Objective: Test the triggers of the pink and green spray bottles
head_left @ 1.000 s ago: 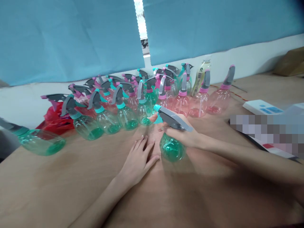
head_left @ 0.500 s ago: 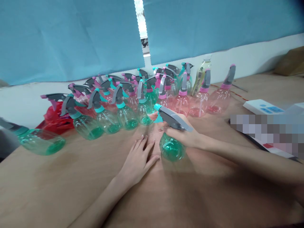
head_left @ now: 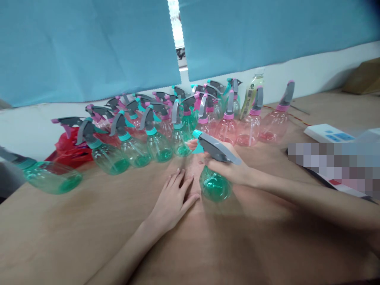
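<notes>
My right hand [head_left: 234, 164] is closed around the neck of a green spray bottle [head_left: 216, 184], which stands upright on the wooden table. Its grey trigger head [head_left: 218, 146] with a turquoise nozzle points to the left, and part of the neck is hidden by my fingers. To the left of that bottle, my left hand [head_left: 173, 200] lies flat on the tabletop with its fingers spread, holding nothing. Just beyond my hands runs a front row of green spray bottles [head_left: 160, 148] and pink spray bottles [head_left: 227, 128], with several more packed behind.
A red plastic bag [head_left: 71, 148] lies behind the left bottles. A single green bottle [head_left: 53, 178] stands at the far left. A labelled drink bottle [head_left: 251, 97] is at the back. White devices [head_left: 329, 133] lie on the right, and a brown box [head_left: 363, 77] sits behind them.
</notes>
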`<state>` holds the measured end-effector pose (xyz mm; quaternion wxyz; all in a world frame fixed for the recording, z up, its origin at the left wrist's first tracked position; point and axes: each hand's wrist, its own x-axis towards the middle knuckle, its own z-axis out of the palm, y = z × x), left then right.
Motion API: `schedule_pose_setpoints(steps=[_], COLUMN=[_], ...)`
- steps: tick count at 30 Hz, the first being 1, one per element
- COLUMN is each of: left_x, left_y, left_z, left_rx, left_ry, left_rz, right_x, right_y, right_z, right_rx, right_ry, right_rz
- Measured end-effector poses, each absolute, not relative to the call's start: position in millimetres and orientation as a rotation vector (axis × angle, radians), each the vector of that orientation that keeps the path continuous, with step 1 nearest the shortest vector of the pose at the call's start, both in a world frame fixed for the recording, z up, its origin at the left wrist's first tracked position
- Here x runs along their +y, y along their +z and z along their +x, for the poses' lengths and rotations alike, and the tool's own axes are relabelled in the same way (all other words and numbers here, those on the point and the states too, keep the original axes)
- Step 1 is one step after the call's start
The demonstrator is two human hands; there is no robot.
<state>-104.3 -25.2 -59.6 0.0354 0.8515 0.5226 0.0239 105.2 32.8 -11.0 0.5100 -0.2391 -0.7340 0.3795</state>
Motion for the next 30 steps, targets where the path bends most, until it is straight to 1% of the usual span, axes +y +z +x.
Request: schedule_pose_setpoints(steps=[22,30], left_x=[-25.0,-25.8], left_y=[-61.5,-59.0], left_z=[-106.0,-104.5], left_rx=[1.589,1.606], left_ry=[0.137,0.075], left_rz=[2.625,2.621], right_x=[34.0,32.9], right_y=[-11.8,-9.0], right_z=[106.9,108.1], right_rx=[-1.782,-1.797], right_ry=[0.940,0.980], right_rz=[-0.568,-0.559])
